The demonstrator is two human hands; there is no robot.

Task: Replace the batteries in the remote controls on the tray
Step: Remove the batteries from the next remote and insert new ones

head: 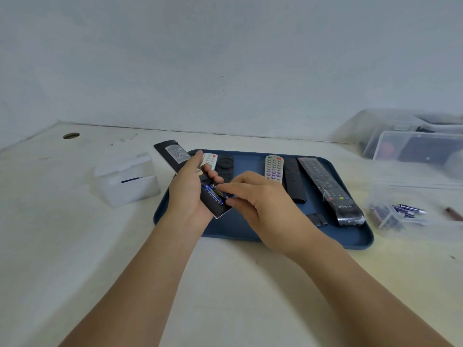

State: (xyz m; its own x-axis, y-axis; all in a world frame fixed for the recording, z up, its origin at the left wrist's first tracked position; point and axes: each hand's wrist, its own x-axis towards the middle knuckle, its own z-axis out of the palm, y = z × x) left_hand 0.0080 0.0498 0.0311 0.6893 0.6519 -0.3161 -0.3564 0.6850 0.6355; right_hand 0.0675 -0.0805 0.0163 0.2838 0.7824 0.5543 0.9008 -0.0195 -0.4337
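Observation:
My left hand grips a black remote held back side up over the left of the blue tray. Its battery bay is open, with blue batteries lying in it. My right hand has its fingertips pressed on the batteries at the bay. On the tray lie a white remote, a small black remote, a grey remote with coloured buttons, a slim black remote and a long plastic-wrapped black remote. A loose black battery cover lies near the tray's front.
A clear open box stands left of the tray with one dark battery inside. To the right, a clear bag holds several blue and dark batteries. Stacked clear bins sit at the back right. A cable hole marks the table's far left.

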